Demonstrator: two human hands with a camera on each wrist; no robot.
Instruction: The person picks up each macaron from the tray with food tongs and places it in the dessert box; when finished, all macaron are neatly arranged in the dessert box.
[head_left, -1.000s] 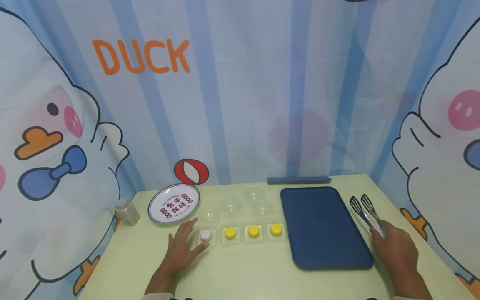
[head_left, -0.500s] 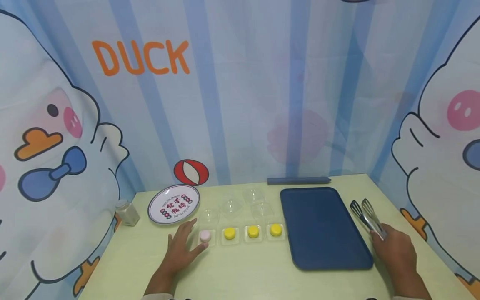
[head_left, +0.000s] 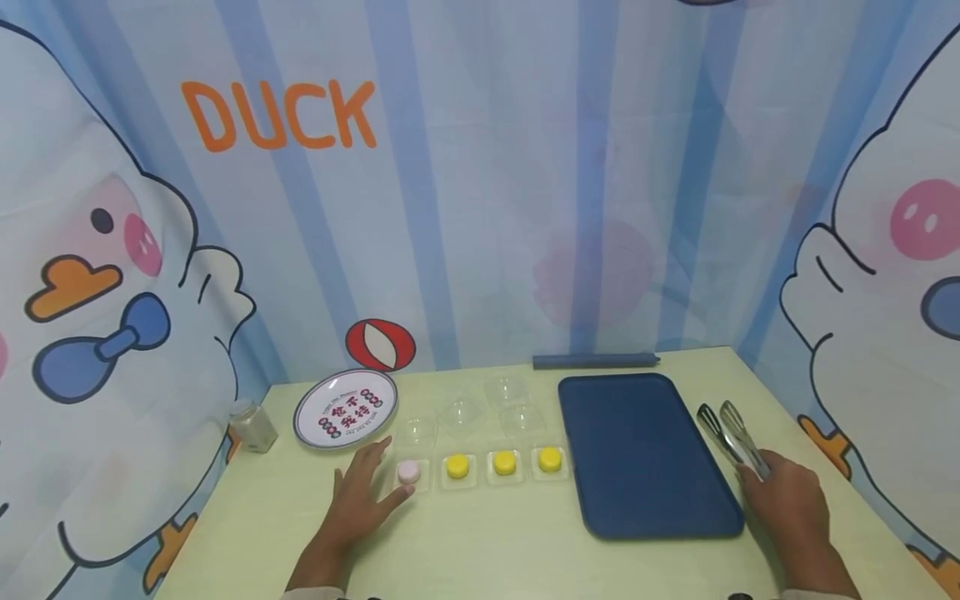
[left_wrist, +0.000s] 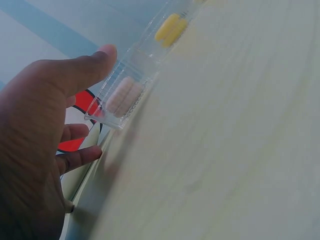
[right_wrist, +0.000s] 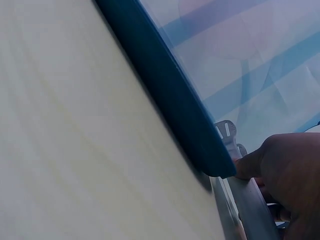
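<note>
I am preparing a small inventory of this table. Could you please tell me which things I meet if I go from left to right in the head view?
Small lidded jar, white plate, pink macaron, three yellow macarons, blue tray, metal tongs held in the right hand.

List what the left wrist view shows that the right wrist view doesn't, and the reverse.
Only the left wrist view: the left hand beside a pink macaron in a clear container, a yellow macaron beyond, and part of a red-and-white printed ball.

Only the right wrist view: the right hand holding metal tongs, and the edge of a blue tray.

Both: the pale table and the blue striped backdrop.
</note>
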